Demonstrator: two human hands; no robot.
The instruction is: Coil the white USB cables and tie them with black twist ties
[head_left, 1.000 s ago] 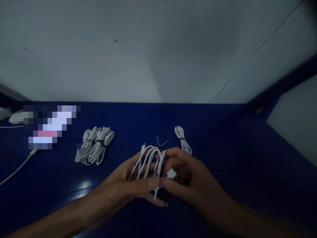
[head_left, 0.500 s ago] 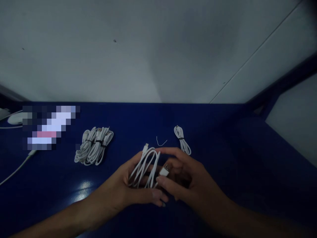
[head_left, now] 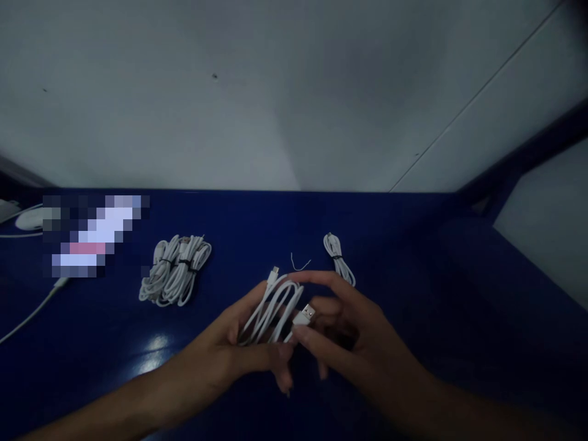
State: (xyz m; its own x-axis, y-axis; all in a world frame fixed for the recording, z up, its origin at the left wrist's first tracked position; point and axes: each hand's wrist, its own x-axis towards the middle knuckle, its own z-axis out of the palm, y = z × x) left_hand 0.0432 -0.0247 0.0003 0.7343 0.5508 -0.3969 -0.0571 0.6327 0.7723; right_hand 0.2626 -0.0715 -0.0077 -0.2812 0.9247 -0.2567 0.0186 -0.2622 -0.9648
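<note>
A loosely coiled white USB cable (head_left: 271, 309) is held between both hands above the blue table. My left hand (head_left: 243, 343) is closed round the lower left of the coil, its thumb across the front. At the coil's top, a small metal-tipped plug (head_left: 274, 274) points up. My right hand (head_left: 342, 324) grips the cable near the larger USB plug (head_left: 304, 316), thumb below it and index finger reaching over to the coil's top. Just beyond the hands lies a thin white twist tie (head_left: 301, 266), bent into a curve.
Several white cables bundled with black ties (head_left: 177, 269) lie at the left. One tied cable (head_left: 339, 257) rests behind my right hand. Farther left are a blurred-out bright object with a white cord (head_left: 34, 318) and a white rounded object (head_left: 30, 219). A pale wall (head_left: 229, 135) backs the blue table (head_left: 257, 226).
The coil has tilted slightly to the right, and the larger USB plug has turned more upright. My left fingertips have shifted slightly left and lower.
</note>
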